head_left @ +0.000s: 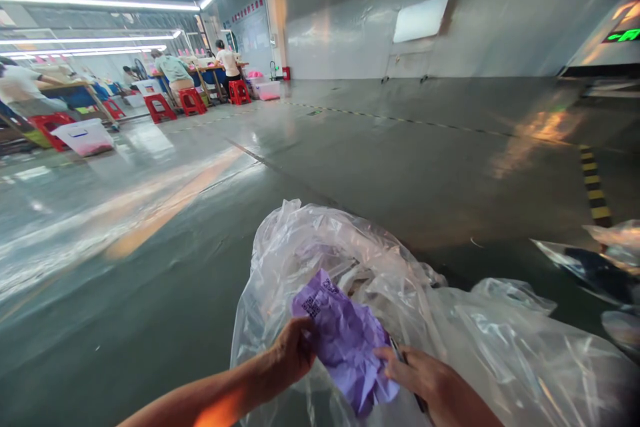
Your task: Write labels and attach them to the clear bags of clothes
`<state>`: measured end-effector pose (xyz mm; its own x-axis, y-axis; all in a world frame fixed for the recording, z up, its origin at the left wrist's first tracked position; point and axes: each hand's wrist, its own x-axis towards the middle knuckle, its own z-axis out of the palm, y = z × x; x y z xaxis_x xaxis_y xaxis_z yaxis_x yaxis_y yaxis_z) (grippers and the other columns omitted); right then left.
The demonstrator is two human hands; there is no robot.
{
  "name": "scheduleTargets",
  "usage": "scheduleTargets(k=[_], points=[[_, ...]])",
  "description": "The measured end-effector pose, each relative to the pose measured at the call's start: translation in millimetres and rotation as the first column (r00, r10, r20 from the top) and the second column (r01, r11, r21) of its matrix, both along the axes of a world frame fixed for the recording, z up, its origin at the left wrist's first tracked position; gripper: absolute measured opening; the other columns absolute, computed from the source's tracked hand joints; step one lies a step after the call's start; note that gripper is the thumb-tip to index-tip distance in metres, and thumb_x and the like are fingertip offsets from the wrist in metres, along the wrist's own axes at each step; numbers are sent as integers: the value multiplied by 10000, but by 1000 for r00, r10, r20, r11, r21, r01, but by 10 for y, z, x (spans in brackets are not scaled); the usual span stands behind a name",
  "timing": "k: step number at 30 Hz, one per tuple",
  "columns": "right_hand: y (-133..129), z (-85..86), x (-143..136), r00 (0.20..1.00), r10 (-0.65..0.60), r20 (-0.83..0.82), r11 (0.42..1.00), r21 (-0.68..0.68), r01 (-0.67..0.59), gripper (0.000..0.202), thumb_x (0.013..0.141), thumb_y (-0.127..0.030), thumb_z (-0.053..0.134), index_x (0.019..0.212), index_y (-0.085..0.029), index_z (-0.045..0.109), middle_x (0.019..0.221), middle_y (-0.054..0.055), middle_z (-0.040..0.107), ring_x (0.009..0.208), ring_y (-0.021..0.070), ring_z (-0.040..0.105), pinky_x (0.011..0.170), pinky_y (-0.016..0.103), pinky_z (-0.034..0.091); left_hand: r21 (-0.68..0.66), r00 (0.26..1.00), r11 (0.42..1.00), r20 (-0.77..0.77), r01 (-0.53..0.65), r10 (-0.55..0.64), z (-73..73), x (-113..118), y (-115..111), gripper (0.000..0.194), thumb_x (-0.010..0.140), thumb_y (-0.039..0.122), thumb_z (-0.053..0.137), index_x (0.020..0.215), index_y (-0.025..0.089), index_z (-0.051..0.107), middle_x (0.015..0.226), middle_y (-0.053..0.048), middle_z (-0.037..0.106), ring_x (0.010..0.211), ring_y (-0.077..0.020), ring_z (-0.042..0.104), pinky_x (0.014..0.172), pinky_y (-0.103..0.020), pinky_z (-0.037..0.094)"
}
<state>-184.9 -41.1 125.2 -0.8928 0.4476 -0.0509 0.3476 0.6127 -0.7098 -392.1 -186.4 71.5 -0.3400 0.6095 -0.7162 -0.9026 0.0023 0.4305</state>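
Crumpled purple QR-code sheet (pixel 345 340) is at 6 o'clock; left hand (pixel 295 350) pinches its 9 o'clock edge, right hand (pixel 425 373), also holding slim dark tool (pixel 397 349), its 3 o'clock edge. Probably light, tearable: best held by edges.

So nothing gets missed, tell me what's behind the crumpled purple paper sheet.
Wrinkled translucent plastic shows around the crumpled purple paper sheet; anything directly behind the sheet is covered and can't be seen.

Purple sheet (pixel 350 343): codes (pixel 311 307) too small for us to read.
Slim object (pixel 397 350): partly hidden by our right fingers (pixel 400 370).
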Motion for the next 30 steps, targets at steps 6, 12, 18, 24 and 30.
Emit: scheduleTargets(k=[6,12,18,24,30], points=[[18,-61,3,989,133,-57,982,141,-124,351,970,-261,416,973,-271,767,1073,68,744,991,195,713,880,258,553,-43,998,997,30,-59,60,129,51,40,211,706,-16,481,745,95,656,650,-21,691,539,-94,629,572,-175,528],[110,-297,58,979,204,-15,943,272,-193,433,869,-58,425,1025,-290,756,1077,62,742,977,184,719,861,236,556,-1,998,1000,-63,22,-23,71,24,48,171,690,-6,532,742,131,620,623,27,627,525,-64,580,564,-157,474],[226,-433,-65,958,85,272,930,323,-174,698,720,95,318,1212,-256,666,1005,49,761,895,182,741,747,218,547,-274,618,816,-543,509,-568,416,-27,-232,374,857,344,700,1198,202,640,1211,-87,678,1111,-194,642,936,-291,513],[-41,-226,-615,941,56,334,906,378,-189,328,921,-79,394,939,-238,680,779,15,746,752,228,744,538,246,384,-278,-361,953,-882,-121,-303,1054,-650,-677,365,940,334,560,1302,287,570,1438,-60,534,1352,-240,467,1168,-440,332],[-161,-40,-1197,915,46,401,847,470,-249,382,885,-32,402,972,-212,728,798,64,758,750,241,735,552,261,383,-489,550,860,-762,-142,-342,474,-1197,-705,997,742,490,734,1516,131,219,1281,-223,597,1054,-304,645,810,-406,544]])
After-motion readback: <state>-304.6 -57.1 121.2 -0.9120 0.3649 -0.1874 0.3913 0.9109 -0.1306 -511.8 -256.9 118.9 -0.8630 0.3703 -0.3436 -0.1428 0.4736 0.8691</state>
